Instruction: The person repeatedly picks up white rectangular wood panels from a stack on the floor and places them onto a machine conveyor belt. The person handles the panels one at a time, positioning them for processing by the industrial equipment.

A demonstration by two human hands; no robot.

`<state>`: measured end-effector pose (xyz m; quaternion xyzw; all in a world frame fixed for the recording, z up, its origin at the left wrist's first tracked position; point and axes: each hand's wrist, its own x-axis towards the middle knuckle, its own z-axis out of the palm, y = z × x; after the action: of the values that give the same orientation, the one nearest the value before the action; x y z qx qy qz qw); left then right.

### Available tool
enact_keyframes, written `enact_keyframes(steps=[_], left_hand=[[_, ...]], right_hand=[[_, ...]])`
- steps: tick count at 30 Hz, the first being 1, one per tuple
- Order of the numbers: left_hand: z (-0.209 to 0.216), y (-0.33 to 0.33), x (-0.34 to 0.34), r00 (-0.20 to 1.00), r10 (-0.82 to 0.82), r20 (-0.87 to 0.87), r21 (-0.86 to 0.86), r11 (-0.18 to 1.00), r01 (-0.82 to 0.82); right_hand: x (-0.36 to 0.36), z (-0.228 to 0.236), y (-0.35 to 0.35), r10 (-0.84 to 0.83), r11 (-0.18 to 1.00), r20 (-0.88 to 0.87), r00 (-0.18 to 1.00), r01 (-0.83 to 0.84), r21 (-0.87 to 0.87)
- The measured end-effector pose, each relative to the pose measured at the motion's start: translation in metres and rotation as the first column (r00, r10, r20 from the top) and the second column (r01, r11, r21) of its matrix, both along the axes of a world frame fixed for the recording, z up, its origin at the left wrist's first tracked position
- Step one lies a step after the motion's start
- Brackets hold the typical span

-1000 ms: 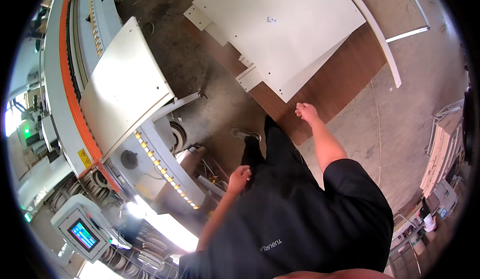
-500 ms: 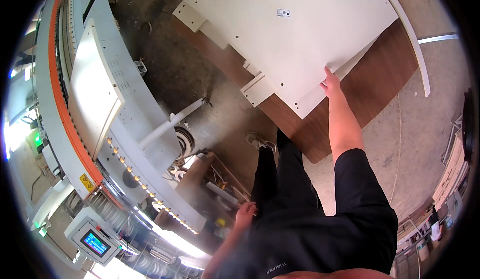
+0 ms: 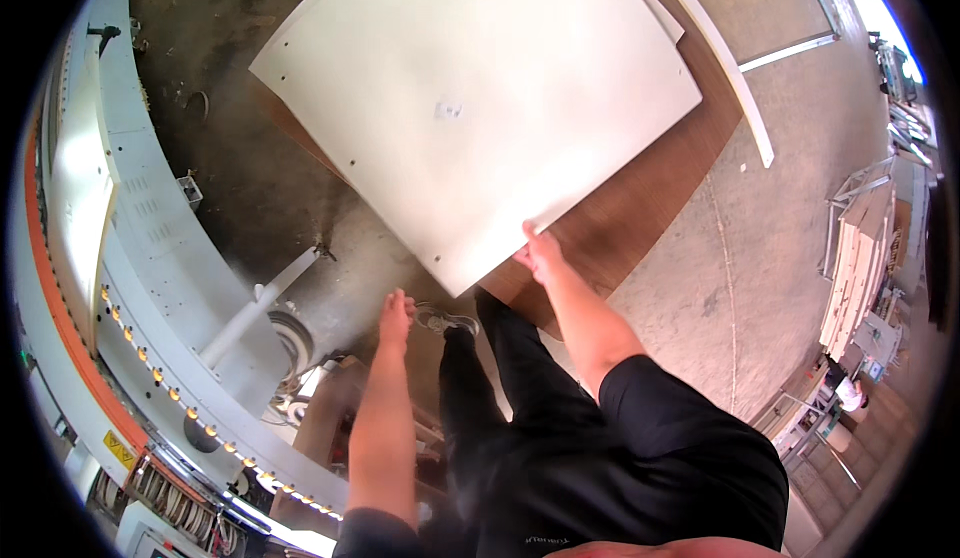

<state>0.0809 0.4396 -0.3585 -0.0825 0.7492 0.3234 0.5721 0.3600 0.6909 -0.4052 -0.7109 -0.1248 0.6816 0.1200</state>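
Observation:
A large white panel (image 3: 500,88) with small dark holes along its edges and a small label is tilted up above a stack, its near corner toward me. My right hand (image 3: 540,253) grips the panel's near right edge, thumb on top and fingers underneath. My left hand (image 3: 397,316) is raised in front of me, below and left of the near corner, fingers curled in with nothing visible in them. It does not touch the panel. Brown wood-grain board (image 3: 640,218) shows beneath the white panel.
On the left runs a long grey machine (image 3: 160,248) with an orange strip and a row of rollers; another white panel (image 3: 82,188) rests on it. A curved-looking white strip (image 3: 725,58) lies right of the stack. Stacked boards (image 3: 855,268) stand far right.
The white panel has come up and toward me off the pieces beneath, in my right hand. My left hand has risen from my side toward its corner. The view has turned right.

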Motion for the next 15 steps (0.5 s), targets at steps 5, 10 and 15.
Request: enact_keyframes(steps=[5, 10, 15], left_hand=[[-0.053, -0.006, 0.002, 0.959, 0.249, 0.135, 0.003, 0.968, -0.252], [-0.058, -0.058, 0.019, 0.900, 0.430, -0.066, 0.017, 0.903, -0.430], [-0.004, -0.109, 0.000, 0.928, 0.354, -0.114, -0.154, 0.917, -0.368]], right_hand=[[0.009, 0.026, -0.095, 0.048, 0.974, -0.210, 0.977, -0.092, -0.209], [0.028, 0.064, -0.103, 0.886, 0.407, -0.163, 0.434, -0.896, -0.175], [0.073, 0.133, 0.026, 0.703, 0.303, 0.662, 0.259, -0.952, 0.051]])
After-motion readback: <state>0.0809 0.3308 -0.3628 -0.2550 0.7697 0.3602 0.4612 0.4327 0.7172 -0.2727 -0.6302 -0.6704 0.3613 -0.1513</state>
